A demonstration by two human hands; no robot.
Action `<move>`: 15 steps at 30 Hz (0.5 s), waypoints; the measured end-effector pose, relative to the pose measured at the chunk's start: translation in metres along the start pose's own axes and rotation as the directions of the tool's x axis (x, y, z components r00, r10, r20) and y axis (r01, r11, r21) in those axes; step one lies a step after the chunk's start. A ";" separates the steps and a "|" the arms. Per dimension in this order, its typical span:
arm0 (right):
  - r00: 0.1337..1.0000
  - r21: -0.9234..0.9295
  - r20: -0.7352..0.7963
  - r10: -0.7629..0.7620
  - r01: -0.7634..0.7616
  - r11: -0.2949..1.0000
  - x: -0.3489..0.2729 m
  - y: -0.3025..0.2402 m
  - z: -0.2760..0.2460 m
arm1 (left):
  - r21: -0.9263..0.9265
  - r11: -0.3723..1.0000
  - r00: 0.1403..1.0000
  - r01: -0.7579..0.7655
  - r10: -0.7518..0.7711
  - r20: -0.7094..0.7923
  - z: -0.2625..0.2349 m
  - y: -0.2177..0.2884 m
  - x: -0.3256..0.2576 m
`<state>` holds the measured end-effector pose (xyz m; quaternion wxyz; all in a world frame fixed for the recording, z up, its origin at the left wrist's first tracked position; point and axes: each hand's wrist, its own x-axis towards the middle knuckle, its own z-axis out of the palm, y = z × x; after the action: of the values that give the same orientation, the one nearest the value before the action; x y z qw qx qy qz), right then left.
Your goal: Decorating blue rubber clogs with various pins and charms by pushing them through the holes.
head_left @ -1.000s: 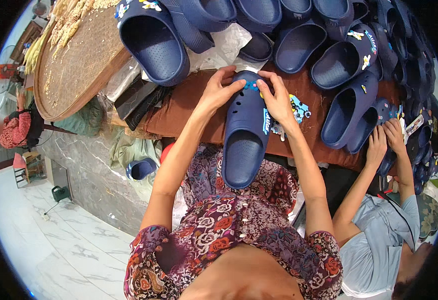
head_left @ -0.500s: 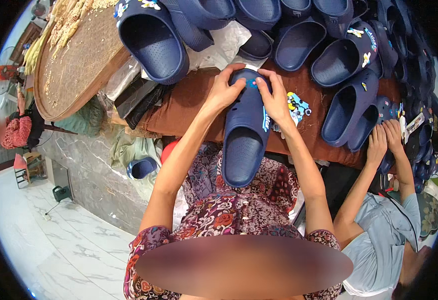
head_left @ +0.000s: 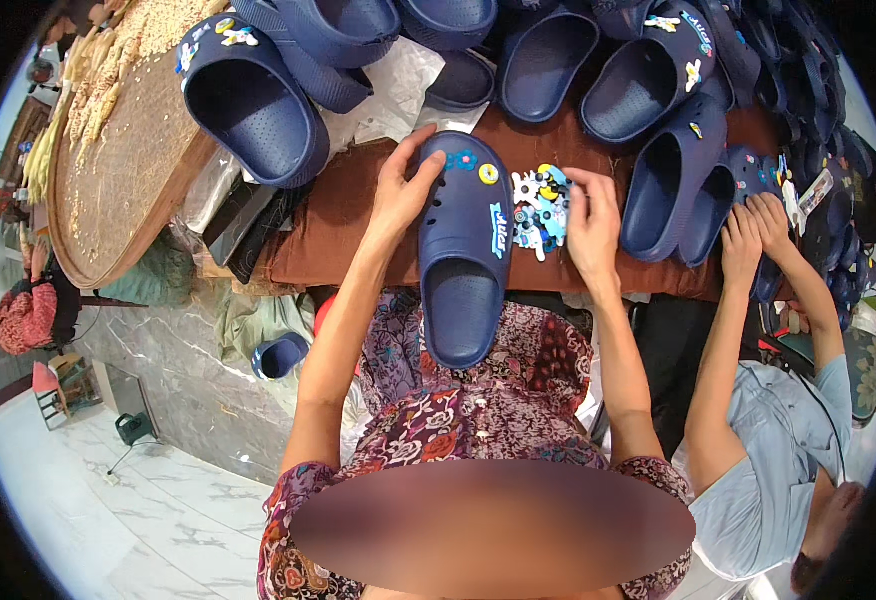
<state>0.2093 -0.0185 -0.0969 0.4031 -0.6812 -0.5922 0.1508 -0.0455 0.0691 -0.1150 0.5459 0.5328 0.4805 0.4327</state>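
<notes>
A navy blue clog (head_left: 466, 215) lies with its toe on the brown-covered surface and its heel toward me, over my lap. My left hand (head_left: 403, 185) grips its toe along the left side, thumb on top. The toe carries a blue flower charm (head_left: 463, 160) and a round yellow charm (head_left: 489, 175); a light blue lettered charm (head_left: 499, 230) runs along its right side. To its right lies a pile of colourful shoe charms (head_left: 540, 215). My right hand (head_left: 595, 220) is at this pile's right edge, fingers bent in; what they pinch is hidden.
More navy clogs (head_left: 548, 65) crowd the far side and right. A round woven tray (head_left: 123, 170) with grain stands at far left. At right, another person's hands (head_left: 753, 230) work by a decorated clog (head_left: 753, 175). One clog (head_left: 280, 356) lies lower left on cloth.
My right hand has left the clog's toe and moved right to the charm pile. My left hand still holds the clog, and the yellow charm now shows. The view has shifted slightly.
</notes>
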 end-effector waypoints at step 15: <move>0.985 -0.181 0.071 -0.160 0.170 0.969 0.009 -0.002 -0.001 | -0.105 0.978 0.980 0.178 -0.186 -0.074 -0.013 0.012 -0.035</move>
<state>0.2107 -0.0107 -0.0920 0.3321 -0.6598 -0.6694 0.0797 -0.0632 0.0374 -0.1002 0.5880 0.4407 0.5278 0.4260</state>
